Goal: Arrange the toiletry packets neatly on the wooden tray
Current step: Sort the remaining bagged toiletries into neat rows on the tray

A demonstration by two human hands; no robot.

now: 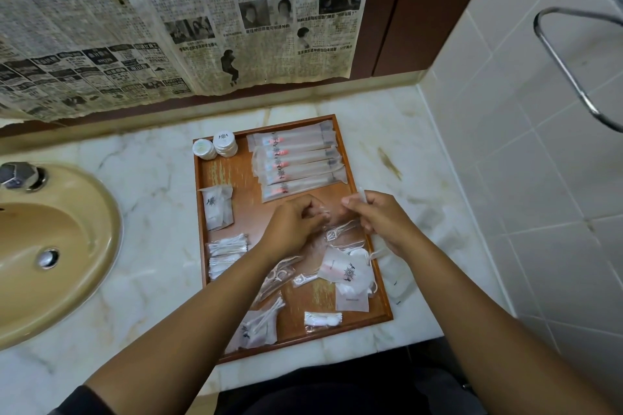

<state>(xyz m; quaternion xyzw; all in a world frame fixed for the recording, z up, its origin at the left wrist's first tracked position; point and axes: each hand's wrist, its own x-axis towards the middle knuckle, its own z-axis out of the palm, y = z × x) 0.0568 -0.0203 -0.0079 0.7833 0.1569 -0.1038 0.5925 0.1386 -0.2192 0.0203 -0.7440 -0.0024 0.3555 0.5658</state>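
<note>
- One marble counter (404,152) fills the view, with a tan sink (84,246) set in at its left.
- Wooden tray (242,185) lies flat on the counter, right of the sink.
- Long toothbrush packets (296,162) sit in an overlapping row across the tray's far right part.
- Left hand (293,226) and right hand (377,219) meet over the tray's middle, just nearer than that row, fingers curled in tight.
- Clear packet (344,229) is pinched by both hands, thumbs against fingertips; whether it touches the wood, I can't tell.
- Cotton swab packets (227,246) lie by the tray's left edge.
- Two round soaps (224,143) stand in the far-left corner, touching.
</note>
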